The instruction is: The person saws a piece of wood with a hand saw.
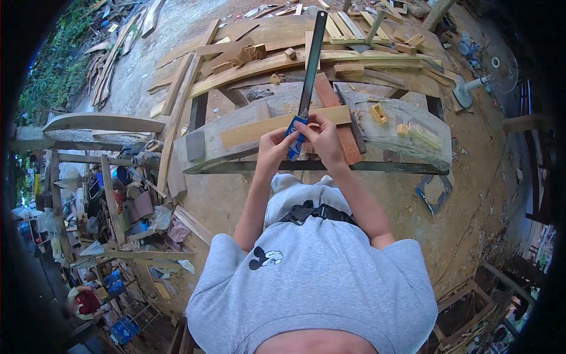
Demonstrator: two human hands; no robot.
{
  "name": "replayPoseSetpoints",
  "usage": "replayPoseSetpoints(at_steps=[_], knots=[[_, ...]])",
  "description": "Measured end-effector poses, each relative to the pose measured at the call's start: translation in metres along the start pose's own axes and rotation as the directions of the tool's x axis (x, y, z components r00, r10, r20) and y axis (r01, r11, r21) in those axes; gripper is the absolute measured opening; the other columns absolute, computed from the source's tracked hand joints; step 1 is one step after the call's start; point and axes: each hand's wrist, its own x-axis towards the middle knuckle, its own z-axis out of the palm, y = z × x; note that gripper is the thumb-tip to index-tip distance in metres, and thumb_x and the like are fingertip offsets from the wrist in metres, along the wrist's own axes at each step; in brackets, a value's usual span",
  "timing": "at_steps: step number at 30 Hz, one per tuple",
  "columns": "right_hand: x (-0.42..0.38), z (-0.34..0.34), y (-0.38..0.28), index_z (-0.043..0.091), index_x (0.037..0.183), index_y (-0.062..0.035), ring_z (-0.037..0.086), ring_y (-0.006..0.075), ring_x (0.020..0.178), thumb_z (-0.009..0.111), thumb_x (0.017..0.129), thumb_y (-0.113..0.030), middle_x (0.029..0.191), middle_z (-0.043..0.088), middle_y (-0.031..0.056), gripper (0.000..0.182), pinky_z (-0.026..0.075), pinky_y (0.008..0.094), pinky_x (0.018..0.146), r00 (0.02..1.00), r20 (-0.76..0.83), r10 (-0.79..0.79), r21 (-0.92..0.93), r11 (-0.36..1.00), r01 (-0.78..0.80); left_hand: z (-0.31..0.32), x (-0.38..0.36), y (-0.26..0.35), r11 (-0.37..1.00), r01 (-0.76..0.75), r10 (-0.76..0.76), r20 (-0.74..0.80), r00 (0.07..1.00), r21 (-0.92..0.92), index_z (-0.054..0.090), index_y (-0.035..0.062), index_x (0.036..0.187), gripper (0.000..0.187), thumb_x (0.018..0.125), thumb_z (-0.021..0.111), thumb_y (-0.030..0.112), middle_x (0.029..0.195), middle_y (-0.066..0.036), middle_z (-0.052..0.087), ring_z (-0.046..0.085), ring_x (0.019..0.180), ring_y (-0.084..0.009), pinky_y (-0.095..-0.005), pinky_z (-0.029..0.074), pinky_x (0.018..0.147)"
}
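Observation:
Both hands meet over the near edge of the workbench [236, 130]. My left hand [275, 147] and my right hand [323, 138] pinch a small blue packet [294, 127] between their fingers. Just beyond the packet a long dark metal straightedge [313, 65] points away from me; its near end is hidden by the hands. Under the hands a light wooden board [250, 131] lies across the bench. A reddish plank [348, 144] passes beneath that board, to the right of my right hand.
More boards [253, 68] lie on a second surface behind the bench. Small wood blocks [378, 113] rest on the bench's right side. A fan [471, 88] stands at the right. Cluttered racks [112, 200] and a person [87, 300] are at the left.

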Motion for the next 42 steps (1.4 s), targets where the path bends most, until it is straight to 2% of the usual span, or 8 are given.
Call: replayPoseSetpoints(at_steps=[6,16,18,22,25,29,35,42], knots=[[-0.007,-0.001,0.001,0.057,0.091,0.0016,0.055,0.0087,0.074,0.039,0.091,-0.029,0.086,0.059,0.0059,0.035,0.045,0.0212,0.067,0.967,0.213,0.138,0.125,0.978,-0.167,0.012,-0.005,-0.008,0.997,-0.063,0.060,-0.081,0.995,-0.037,0.058,-0.0026,0.085,0.016,0.079,0.060,0.012,0.077,-0.004,0.061,0.056,0.066,-0.0064,-0.0183,0.043,0.059],[-0.036,-0.065,0.013,0.049,0.081,-0.0022,0.033,0.0036,0.042,0.040,0.091,-0.027,0.053,0.036,-0.0034,0.029,0.028,0.0185,0.039,0.988,-0.005,0.154,0.243,0.959,-0.148,-0.021,0.005,-0.017,0.852,0.060,0.075,-0.233,0.970,0.520,0.058,-0.0013,0.090,0.025,0.075,0.063,0.018,0.083,-0.010,0.062,0.060,0.079,-0.0189,-0.0284,0.046,0.073],[-0.050,-0.063,0.022,0.049,0.080,-0.0035,0.026,0.0016,0.040,0.039,0.091,-0.029,0.052,0.029,-0.0060,0.029,0.022,0.0179,0.037,0.981,-0.116,0.154,0.194,0.972,-0.130,-0.032,0.035,-0.035,0.265,-0.297,0.415,0.170,0.894,0.917,0.054,0.0015,0.100,0.040,0.068,0.067,0.023,0.095,-0.012,0.057,0.054,0.092,-0.0261,-0.0356,0.041,0.082],[-0.072,-0.054,0.041,0.051,0.073,-0.0057,0.033,0.0032,0.039,0.041,0.089,-0.033,0.048,0.035,-0.0050,0.033,0.026,0.0201,0.036,0.920,-0.342,0.192,0.073,0.981,-0.177,-0.026,0.070,-0.044,-0.153,-0.379,0.453,0.406,0.794,0.913,0.044,0.0042,0.110,0.063,0.059,0.070,0.031,0.107,-0.013,0.047,0.044,0.103,-0.0305,-0.0394,0.036,0.087],[-0.068,-0.050,0.083,0.052,0.061,-0.0017,0.051,0.0215,0.049,0.043,0.087,-0.036,0.052,0.050,0.0087,0.044,0.038,0.0358,0.049,0.897,-0.442,0.017,-0.426,0.876,-0.227,-0.035,0.091,-0.051,-0.041,-0.412,0.274,0.407,0.871,0.910,0.045,0.0040,0.105,0.060,0.056,0.069,0.031,0.101,-0.013,0.050,0.047,0.097,-0.0283,-0.0400,0.037,0.082],[-0.056,-0.040,0.104,0.055,0.071,0.0017,0.054,0.0420,0.069,0.040,0.087,-0.033,0.067,0.056,0.0237,0.041,0.040,0.0480,0.061,0.875,-0.484,-0.011,-0.665,0.655,-0.360,-0.039,0.095,-0.048,-0.039,-0.414,0.172,0.414,0.894,0.909,0.046,0.0026,0.098,0.052,0.057,0.065,0.027,0.097,-0.014,0.052,0.050,0.093,-0.0290,-0.0385,0.039,0.077],[-0.048,-0.021,0.111,0.051,0.086,0.0025,0.053,0.0423,0.078,0.039,0.088,-0.032,0.077,0.056,0.0265,0.037,0.041,0.0489,0.066,0.848,-0.528,-0.044,-0.714,0.564,-0.415,-0.038,0.112,-0.062,-0.087,-0.482,0.332,0.482,0.811,0.872,0.047,0.0029,0.091,0.045,0.055,0.064,0.023,0.088,-0.013,0.053,0.054,0.086,-0.0247,-0.0356,0.043,0.068],[-0.059,0.007,0.110,0.047,0.088,0.0035,0.052,0.0438,0.078,0.036,0.089,-0.028,0.079,0.055,0.0282,0.034,0.039,0.0504,0.066,0.835,-0.543,-0.093,-0.700,0.599,-0.388,-0.043,0.134,-0.063,0.021,-0.483,0.232,0.465,0.854,0.876,0.049,0.0029,0.089,0.039,0.058,0.063,0.023,0.083,-0.013,0.058,0.060,0.072,-0.0273,-0.0371,0.049,0.060]])
